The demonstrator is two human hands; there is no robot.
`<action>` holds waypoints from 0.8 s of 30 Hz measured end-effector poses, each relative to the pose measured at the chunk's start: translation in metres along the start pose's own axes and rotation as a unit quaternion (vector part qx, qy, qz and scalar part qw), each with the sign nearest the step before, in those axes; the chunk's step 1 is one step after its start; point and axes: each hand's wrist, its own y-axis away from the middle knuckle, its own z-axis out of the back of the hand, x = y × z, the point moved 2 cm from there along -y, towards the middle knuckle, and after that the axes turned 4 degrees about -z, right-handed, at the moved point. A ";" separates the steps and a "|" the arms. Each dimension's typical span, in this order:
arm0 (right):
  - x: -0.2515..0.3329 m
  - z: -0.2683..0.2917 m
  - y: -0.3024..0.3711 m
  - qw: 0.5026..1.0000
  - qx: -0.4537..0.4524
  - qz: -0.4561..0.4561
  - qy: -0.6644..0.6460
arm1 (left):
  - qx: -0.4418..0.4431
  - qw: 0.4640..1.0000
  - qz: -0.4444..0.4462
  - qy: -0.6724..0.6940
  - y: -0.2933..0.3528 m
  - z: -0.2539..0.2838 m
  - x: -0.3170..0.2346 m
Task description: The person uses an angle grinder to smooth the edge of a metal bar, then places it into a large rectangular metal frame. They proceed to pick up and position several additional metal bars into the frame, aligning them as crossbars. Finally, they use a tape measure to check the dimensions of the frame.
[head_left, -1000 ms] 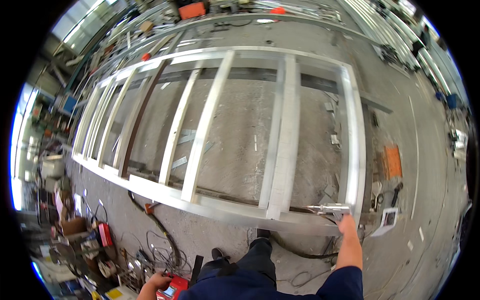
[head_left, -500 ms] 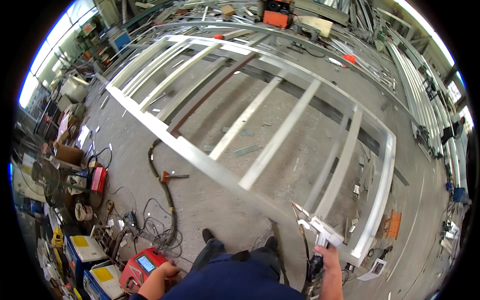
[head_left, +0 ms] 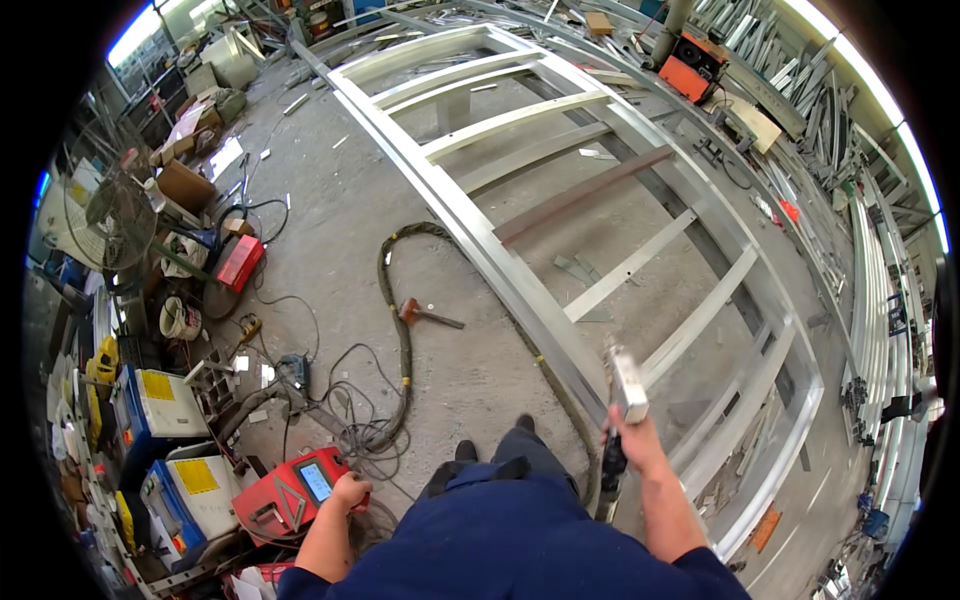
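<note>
My right hand [head_left: 637,443] is wrapped round the black grip of a welding gun [head_left: 628,388], a silver-bodied tool with a dark cable running down. The gun's narrow nozzle points away from me, over the near rail of a large silver metal frame [head_left: 560,340]. Several crossbars span that frame, one of them brown [head_left: 585,195]. My left hand [head_left: 350,492] is closed at the right edge of a red machine [head_left: 285,497] with a lit screen; what its fingers hold, if anything, is hidden. Whether that hand touches the machine I cannot tell.
A thick wrapped hose [head_left: 395,290] loops over the floor beside an orange-headed hammer [head_left: 430,314]. Thin cables tangle near the red machine. Blue-and-white cases [head_left: 165,410], a red box [head_left: 240,262] and a fan [head_left: 105,215] stand left. Metal profiles [head_left: 870,270] lie at right.
My view has turned, so the frame now runs more steeply away. The welding gun's nozzle has swung from pointing left to pointing away. My left hand is higher beside the red machine.
</note>
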 end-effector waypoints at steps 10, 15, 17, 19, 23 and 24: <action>0.066 -0.039 -0.257 0.986 -0.133 0.059 0.087 | 0.006 0.998 0.054 0.013 -0.061 0.048 -0.094; 0.017 -0.048 -0.406 0.969 -0.198 0.036 0.142 | -0.041 0.988 0.014 -0.148 -0.061 0.091 -0.162; -0.019 -0.035 -0.454 0.949 -0.259 0.053 0.174 | -0.028 0.991 0.089 -0.100 -0.045 0.101 -0.252; 0.008 -0.065 -0.474 0.965 -0.236 -0.008 0.114 | -0.075 0.990 0.120 0.000 -0.052 0.130 -0.233; -0.013 -0.066 -0.519 0.944 -0.282 -0.025 0.169 | -0.093 0.984 0.131 -0.080 -0.045 0.142 -0.333; -0.001 -0.070 -0.522 0.951 -0.260 -0.062 0.154 | -0.102 0.981 0.118 -0.115 -0.046 0.144 -0.353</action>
